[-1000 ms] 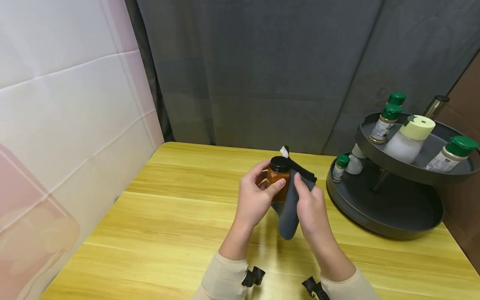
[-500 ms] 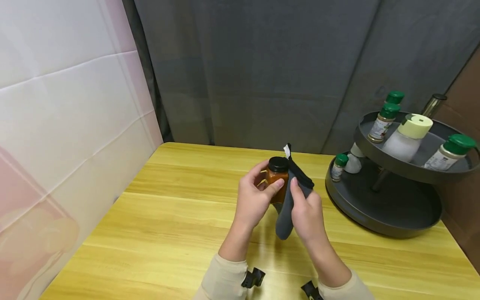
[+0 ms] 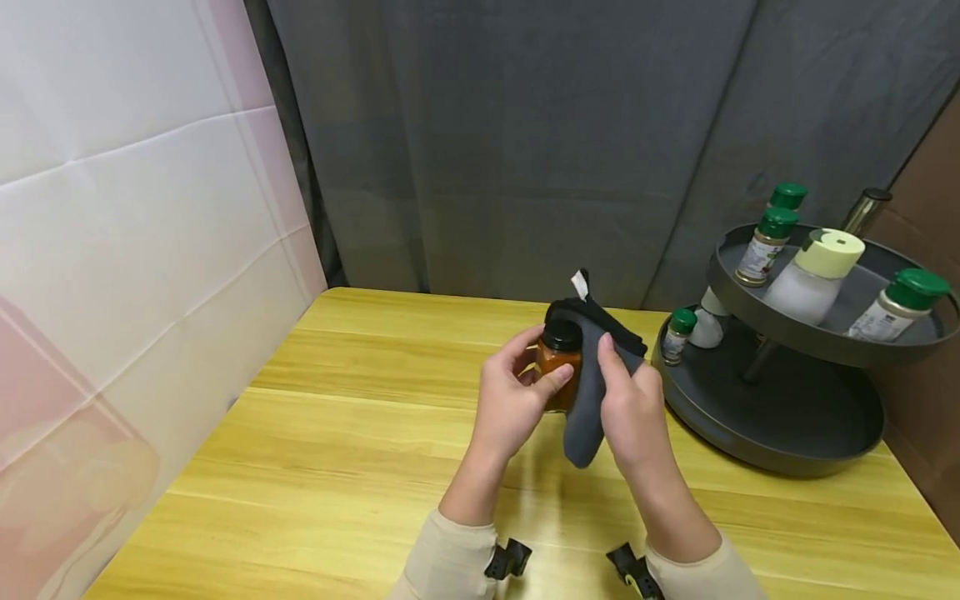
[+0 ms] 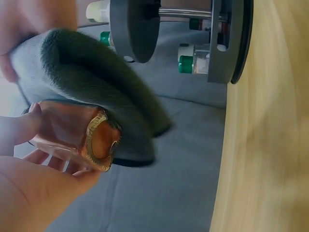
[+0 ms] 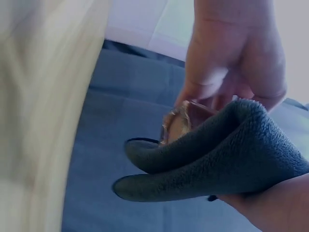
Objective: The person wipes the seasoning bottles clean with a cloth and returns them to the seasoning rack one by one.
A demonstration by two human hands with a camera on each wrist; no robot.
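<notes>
My left hand (image 3: 510,398) grips a small glass jar (image 3: 553,363) with a black lid (image 3: 562,336) and orange-brown contents, holding it above the table. In the left wrist view the base of the jar (image 4: 101,137) shows, with thumb and fingers around its sides. A folded dark grey cloth (image 3: 588,408) with a black edge and a white tag is pinched in my right hand (image 3: 636,412). The cloth lies against the right side of the jar and partly behind its lid. In the right wrist view the cloth (image 5: 212,154) covers much of the jar.
A two-tier dark grey turntable rack (image 3: 757,454) stands on the right of the wooden table (image 3: 315,467). Its upper tier holds several green-capped shakers and a bottle with a pale yellow cap (image 3: 831,252). A small green-capped shaker (image 3: 677,337) stands on the lower tier. A grey curtain (image 3: 510,167) hangs behind.
The cloth has slid up along the jar and now arches behind the lid, after dipping slightly to the left. My left hand keeps its hold on the jar.
</notes>
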